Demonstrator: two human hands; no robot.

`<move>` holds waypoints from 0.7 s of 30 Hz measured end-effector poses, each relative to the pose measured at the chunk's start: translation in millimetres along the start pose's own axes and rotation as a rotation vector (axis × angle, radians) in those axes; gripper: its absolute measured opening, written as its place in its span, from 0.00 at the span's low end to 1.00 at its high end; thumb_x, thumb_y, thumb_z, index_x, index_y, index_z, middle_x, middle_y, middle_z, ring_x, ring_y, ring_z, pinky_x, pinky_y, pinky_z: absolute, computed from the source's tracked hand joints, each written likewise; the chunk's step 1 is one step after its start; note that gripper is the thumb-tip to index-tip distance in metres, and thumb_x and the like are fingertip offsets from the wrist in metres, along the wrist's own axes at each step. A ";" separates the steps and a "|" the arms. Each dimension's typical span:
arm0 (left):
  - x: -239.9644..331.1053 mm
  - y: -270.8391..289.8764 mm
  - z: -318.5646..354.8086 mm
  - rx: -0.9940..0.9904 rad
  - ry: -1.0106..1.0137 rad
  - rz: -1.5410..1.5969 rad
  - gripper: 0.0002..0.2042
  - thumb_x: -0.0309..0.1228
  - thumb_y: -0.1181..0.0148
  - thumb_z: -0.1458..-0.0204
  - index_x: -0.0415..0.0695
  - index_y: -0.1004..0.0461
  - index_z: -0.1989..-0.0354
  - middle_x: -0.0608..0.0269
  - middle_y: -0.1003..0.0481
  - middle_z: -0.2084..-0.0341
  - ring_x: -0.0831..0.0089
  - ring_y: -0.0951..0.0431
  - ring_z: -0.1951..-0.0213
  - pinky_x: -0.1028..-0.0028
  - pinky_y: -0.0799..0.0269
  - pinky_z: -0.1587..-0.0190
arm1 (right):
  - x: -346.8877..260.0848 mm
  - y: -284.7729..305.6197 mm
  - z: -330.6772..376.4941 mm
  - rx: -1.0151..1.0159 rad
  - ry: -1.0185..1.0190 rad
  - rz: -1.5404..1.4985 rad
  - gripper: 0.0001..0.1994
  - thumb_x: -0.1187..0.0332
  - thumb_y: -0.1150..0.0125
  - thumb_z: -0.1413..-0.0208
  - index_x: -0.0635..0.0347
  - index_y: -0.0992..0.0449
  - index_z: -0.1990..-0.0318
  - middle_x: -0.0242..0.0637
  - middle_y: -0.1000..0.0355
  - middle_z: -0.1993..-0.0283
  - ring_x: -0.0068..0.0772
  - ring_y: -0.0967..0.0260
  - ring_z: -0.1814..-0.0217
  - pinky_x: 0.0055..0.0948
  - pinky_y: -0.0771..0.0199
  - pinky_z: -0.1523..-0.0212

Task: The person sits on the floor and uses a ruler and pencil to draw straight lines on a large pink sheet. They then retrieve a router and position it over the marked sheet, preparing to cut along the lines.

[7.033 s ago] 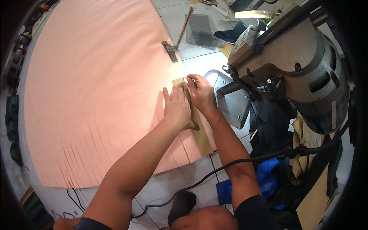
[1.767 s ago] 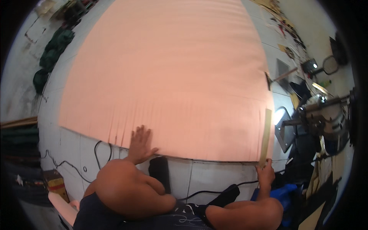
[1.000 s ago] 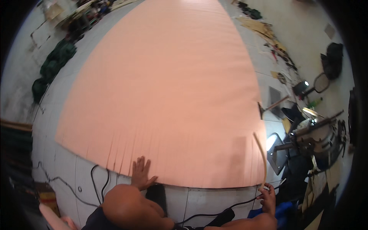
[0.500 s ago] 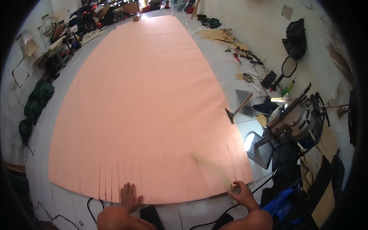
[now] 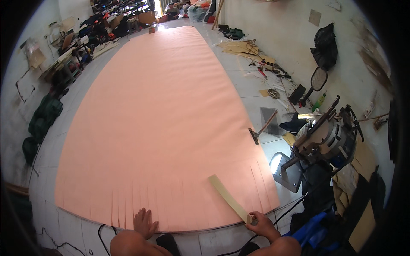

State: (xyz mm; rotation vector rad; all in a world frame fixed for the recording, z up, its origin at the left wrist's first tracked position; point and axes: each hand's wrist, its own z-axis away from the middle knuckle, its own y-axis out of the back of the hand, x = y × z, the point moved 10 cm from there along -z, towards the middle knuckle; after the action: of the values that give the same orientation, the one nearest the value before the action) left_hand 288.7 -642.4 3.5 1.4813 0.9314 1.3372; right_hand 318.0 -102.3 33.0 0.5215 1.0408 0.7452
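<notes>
A large sheet of peach-coloured fabric is spread over the tiled floor, its near edge just in front of me. Long thin lines run inward from that edge. My left hand lies flat on the near edge, fingers spread, holding nothing. Between the fingers of my right hand is the near end of a flat tan strip, perhaps cardboard. The strip lies slantwise across the fabric, its far end pointing up and to the left.
A hammer rests on the fabric's right edge. Beside it stands a large electric cutting machine on a flat base. A black cable runs along the near right. Tools and scraps line the right wall; green bundles lie at the left.
My right hand has moved a little left and nearer to me with the strip, which was blurred by motion before. My left hand stays flat on the fabric. The view has tilted slightly.
</notes>
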 end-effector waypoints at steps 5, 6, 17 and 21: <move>-9.3 -0.6 3.7 0.060 -0.026 -0.152 0.32 0.44 0.38 0.40 0.42 0.33 0.30 0.37 0.36 0.32 0.41 0.37 0.31 0.48 0.42 0.30 | -9.7 -2.0 -7.8 -0.079 0.051 -0.030 0.34 0.52 0.24 0.50 0.58 0.27 0.38 0.45 0.22 0.48 0.42 0.22 0.47 0.39 0.22 0.48; -17.9 -8.4 6.0 0.037 0.002 -0.106 0.35 0.46 0.39 0.39 0.43 0.38 0.27 0.38 0.39 0.29 0.43 0.41 0.28 0.47 0.47 0.27 | -6.4 -10.5 -7.2 -0.118 0.058 -0.041 0.34 0.54 0.24 0.50 0.58 0.27 0.38 0.45 0.22 0.49 0.40 0.21 0.49 0.38 0.21 0.50; 9.9 13.7 17.5 0.134 0.056 0.028 0.33 0.43 0.35 0.43 0.41 0.34 0.32 0.37 0.34 0.35 0.41 0.36 0.33 0.45 0.44 0.32 | 5.4 -44.6 8.1 -0.099 0.025 -0.271 0.33 0.70 0.24 0.50 0.64 0.31 0.36 0.47 0.26 0.49 0.30 0.25 0.64 0.28 0.22 0.65; -10.2 41.8 26.9 0.294 0.176 0.053 0.31 0.41 0.32 0.46 0.39 0.30 0.35 0.36 0.31 0.38 0.39 0.33 0.37 0.45 0.40 0.34 | -14.5 -44.1 -0.4 -0.087 0.062 -0.248 0.33 0.71 0.24 0.50 0.65 0.31 0.36 0.46 0.28 0.50 0.31 0.25 0.65 0.28 0.22 0.65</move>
State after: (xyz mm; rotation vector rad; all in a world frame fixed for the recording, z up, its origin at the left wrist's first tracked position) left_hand 312.4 -668.5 40.0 1.6358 1.2529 1.4320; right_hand 326.5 -141.9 10.3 0.2898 1.1024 0.5865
